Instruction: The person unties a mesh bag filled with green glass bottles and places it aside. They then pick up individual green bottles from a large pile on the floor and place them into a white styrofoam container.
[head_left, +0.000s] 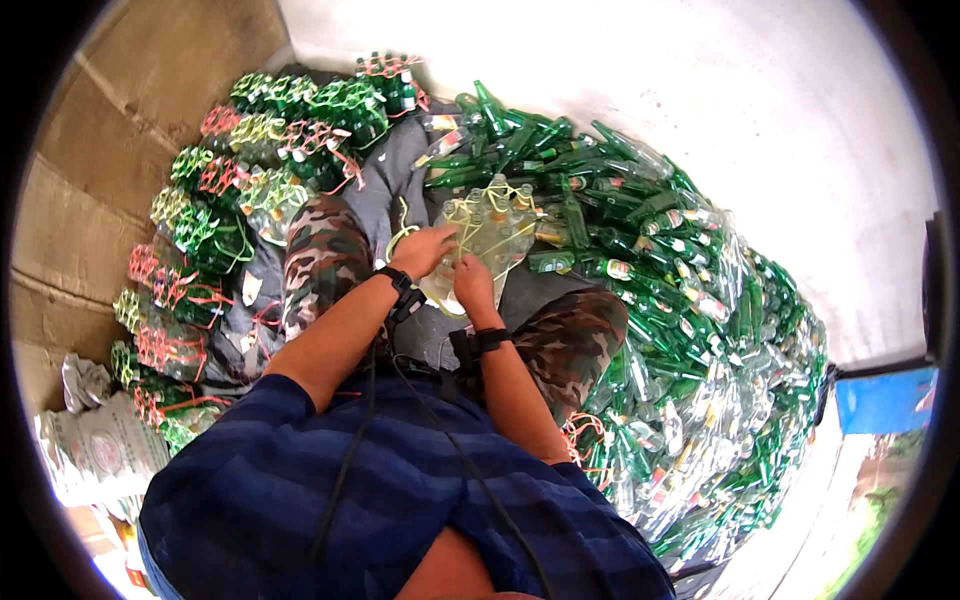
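A bundle of clear glass bottles (504, 225) stands between my knees, with yellow-green plastic strapping (480, 212) laced around and between the necks. My left hand (424, 251) is at the bundle's near left side, its fingers bent at the strapping. Close beside it, my right hand (474, 283) is curled, thumb and forefinger together on the strapping at the near side. A loose loop of the same strapping curves up to the left of my left hand. The fingertips are too small to show the exact grip of my left hand.
A large heap of loose green and clear glass bottles (660, 255) lies to the right. Several bottle bundles tied with green, yellow and red strapping (274, 191) stand at the left. A grey cloth (401, 161) lies under the work. A white wall (675, 67) rises behind; a printed sack (112, 442) is at lower left.
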